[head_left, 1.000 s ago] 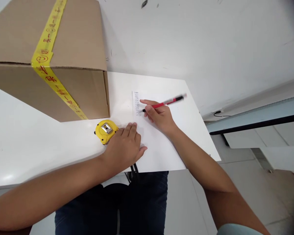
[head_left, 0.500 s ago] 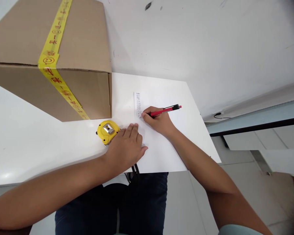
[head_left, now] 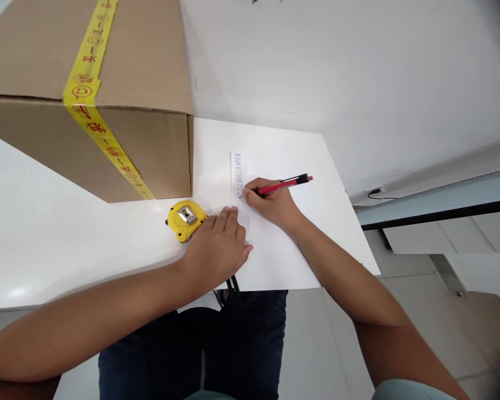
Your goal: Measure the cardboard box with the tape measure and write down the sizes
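My right hand (head_left: 273,203) is closed round a red pen (head_left: 282,185), whose tip rests at the bottom of a short column of small writing on a white sheet of paper (head_left: 275,166). My left hand (head_left: 216,248) lies flat on the table with its fingers stretched out, pressing the sheet's left edge. Just left of its fingertips sits a yellow tape measure (head_left: 185,219), touching or nearly touching them.
A large cardboard box (head_left: 91,100) sealed with yellow printed tape stands on the white table (head_left: 45,244) at the back left. A white wall rises behind. The table's near edge runs over my lap; tiled floor and a dark rail lie to the right.
The pen has dropped from a raised, blurred position to the paper, and my right hand has slid down the written column. My left hand has stayed put.
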A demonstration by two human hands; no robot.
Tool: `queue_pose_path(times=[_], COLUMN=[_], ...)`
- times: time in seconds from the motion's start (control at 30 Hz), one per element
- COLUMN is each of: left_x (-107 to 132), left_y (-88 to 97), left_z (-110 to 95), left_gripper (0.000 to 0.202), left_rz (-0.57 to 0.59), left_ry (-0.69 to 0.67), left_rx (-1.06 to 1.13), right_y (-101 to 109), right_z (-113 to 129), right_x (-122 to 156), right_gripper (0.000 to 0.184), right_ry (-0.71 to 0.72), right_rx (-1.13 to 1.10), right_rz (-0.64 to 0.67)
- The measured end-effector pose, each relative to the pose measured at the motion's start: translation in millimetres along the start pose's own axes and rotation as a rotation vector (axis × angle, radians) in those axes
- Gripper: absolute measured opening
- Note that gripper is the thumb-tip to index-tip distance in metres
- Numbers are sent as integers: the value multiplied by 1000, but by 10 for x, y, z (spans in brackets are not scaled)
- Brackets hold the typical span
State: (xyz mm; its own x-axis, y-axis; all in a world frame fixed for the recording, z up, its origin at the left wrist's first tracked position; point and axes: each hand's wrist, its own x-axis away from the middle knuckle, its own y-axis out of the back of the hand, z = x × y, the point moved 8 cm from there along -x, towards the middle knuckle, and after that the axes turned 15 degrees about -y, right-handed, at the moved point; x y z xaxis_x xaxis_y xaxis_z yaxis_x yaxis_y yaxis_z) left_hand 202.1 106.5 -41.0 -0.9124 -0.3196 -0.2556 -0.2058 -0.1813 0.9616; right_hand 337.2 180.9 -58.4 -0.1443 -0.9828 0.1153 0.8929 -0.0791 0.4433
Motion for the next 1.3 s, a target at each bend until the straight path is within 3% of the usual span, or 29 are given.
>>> queue_pose_path(times=[0.93, 1.2, 1.3], left_x=[9, 8, 10], left_y=[5, -17, -16], left_z=[-6, -12, -12], left_gripper=[43, 45, 45], left_rz=[-20, 8, 11], left_ry=[-4, 0, 2], left_rx=[-28, -2, -3], right_y=[22, 64, 43], right_z=[10, 40, 35], right_x=[1, 50, 40], right_gripper=[17, 17, 18], right_ry=[3, 62, 41], right_rx=[-5, 23, 27], right_rz=[-16, -106, -81])
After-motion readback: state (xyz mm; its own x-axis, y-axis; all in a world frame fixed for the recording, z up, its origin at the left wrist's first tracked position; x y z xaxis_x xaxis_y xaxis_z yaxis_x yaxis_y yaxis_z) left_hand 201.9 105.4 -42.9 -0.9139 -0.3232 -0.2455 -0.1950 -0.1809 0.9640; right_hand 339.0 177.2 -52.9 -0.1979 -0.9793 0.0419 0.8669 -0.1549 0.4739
